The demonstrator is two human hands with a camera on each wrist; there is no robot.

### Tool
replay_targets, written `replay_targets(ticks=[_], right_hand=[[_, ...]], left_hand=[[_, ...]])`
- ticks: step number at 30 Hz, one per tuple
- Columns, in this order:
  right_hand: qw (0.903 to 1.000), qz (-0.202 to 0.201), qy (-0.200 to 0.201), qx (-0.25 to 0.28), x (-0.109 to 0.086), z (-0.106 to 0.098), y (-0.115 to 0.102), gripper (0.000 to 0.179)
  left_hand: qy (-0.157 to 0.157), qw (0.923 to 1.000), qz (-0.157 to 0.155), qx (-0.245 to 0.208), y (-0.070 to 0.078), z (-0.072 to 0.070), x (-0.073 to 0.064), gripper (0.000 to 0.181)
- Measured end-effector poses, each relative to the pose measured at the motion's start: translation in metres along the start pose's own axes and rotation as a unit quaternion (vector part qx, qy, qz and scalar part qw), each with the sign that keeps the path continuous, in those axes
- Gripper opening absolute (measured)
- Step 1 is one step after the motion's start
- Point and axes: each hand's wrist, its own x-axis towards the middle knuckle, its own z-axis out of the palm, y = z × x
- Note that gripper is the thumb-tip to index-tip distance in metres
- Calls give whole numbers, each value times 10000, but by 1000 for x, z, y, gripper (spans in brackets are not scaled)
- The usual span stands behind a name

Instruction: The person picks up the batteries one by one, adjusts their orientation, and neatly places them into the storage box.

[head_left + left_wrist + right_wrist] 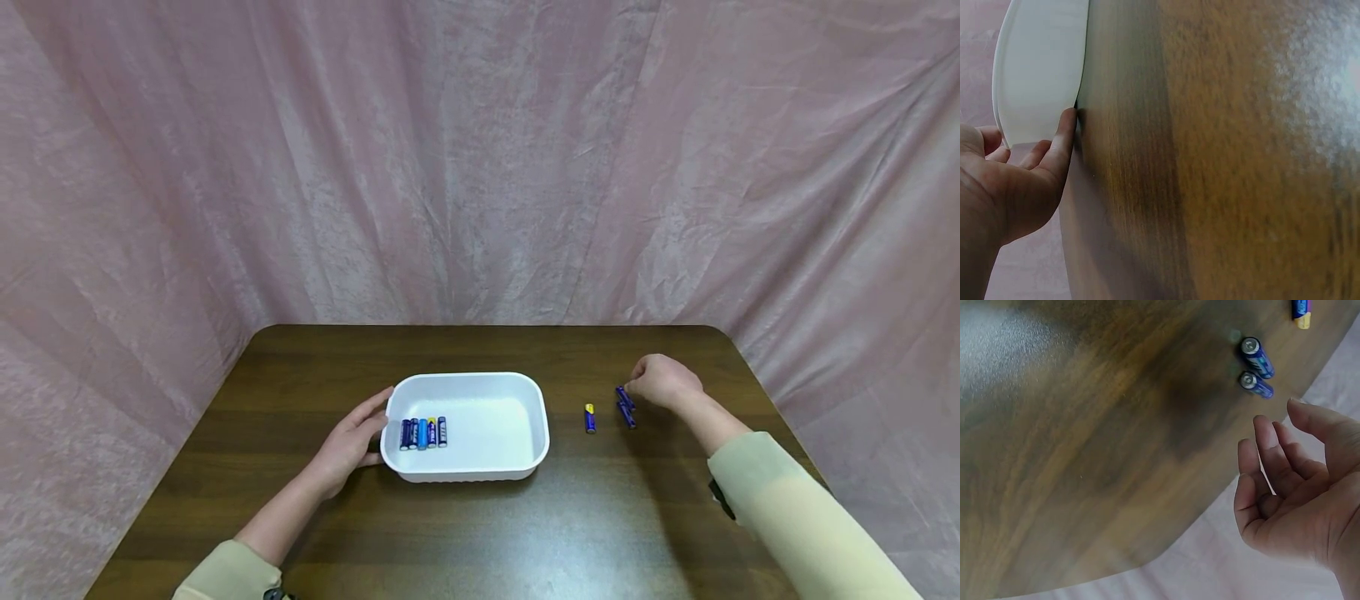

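Observation:
A white plastic tray point(480, 477) rests on the table with several AA-type batteries point(422, 433) side by side at its left end, mostly blue, one with a yellow tip. My left hand point(347, 450) touches the tray's left end, fingers spread; in the left wrist view the thumb point(1065, 134) lies low along its wall. My right hand point(663, 382) hovers just beyond two dark blue batteries point(626, 414). In the right wrist view, its loosely bent fingers point(1266, 434) stand apart from them, nothing held. A blue and yellow battery point(590, 419) lies between them and the tray.
The dark wooden table point(465, 542) has rounded far corners and a glossy reflection near the front. A pink curtain point(465, 167) hangs behind it and down both sides.

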Motion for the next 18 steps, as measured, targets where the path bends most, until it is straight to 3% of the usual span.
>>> replay_targets(ticks=[18], right_hand=[[9998,50,-167,-43,8,13,4,24]], left_hand=[[50,9998,94,-148,-1,2,-1,50]])
